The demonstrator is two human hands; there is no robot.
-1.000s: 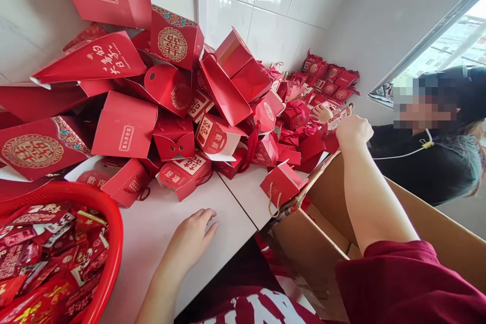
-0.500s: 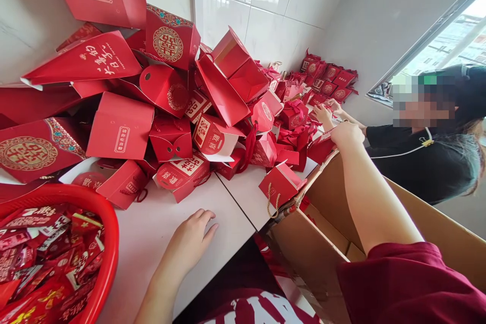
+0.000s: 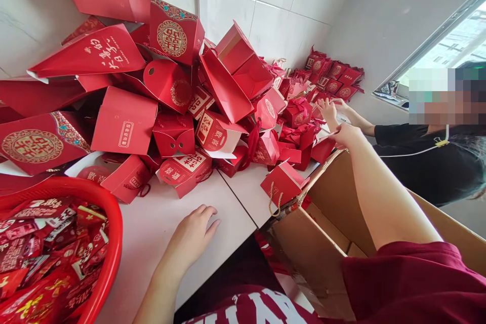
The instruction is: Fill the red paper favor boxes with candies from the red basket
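Note:
My left hand [image 3: 195,235] lies open on the white tabletop, palm down, with nothing in it. Just beyond it sits a red folded candy box [image 3: 186,172] with a scalloped flap and a cord. My right arm reaches over an open cardboard carton [image 3: 309,250]. At its far rim my right hand [image 3: 347,137] has its fingers closed at the edge of a red gift box [image 3: 323,150]; the fingertips are partly hidden. A small red bag-like box with gold rope handles [image 3: 283,182] stands against the carton's corner.
A red plastic basket [image 3: 116,233] full of wrapped sweets [image 3: 49,258] stands at the left. Red boxes [image 3: 125,119] are heaped along the tiled wall, with filled ones [image 3: 334,78] stacked at the far end. A co-worker [image 3: 421,162] is at the right, hands among the boxes.
The view has shifted slightly, so the pile appears a little further right and higher. My right hand's fingers look less curled than before. My left hand stays resting on the table.

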